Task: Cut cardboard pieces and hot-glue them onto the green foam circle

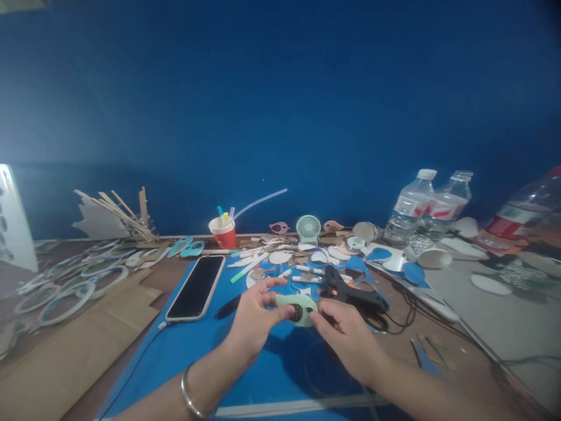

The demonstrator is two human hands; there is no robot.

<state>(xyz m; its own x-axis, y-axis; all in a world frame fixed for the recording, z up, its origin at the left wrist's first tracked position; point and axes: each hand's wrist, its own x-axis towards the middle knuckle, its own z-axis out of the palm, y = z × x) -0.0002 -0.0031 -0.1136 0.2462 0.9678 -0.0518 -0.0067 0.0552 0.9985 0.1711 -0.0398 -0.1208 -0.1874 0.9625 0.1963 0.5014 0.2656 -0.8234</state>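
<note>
A small light-green bird-like cut-out [310, 318] with dark patches is held up over the blue mat [249, 380]. My left hand [258, 313] pinches its left end between thumb and fingers, and a metal bangle circles that wrist. The right end is pinched by my right hand [344, 336], its thumb near a small dark spot on the piece. Just behind my right hand lies a black glue gun [355, 295] with its cable. White and coloured sticks [245, 272] and cut pieces are scattered beyond my hands.
A phone [197, 289] lies left on the mat, near brown cardboard [74, 339] and several rings [68, 304]. Behind stand a red cup [225, 237] of markers and a small fan [308, 228]. Plastic bottles [409, 204] stand back right; cables run along the right.
</note>
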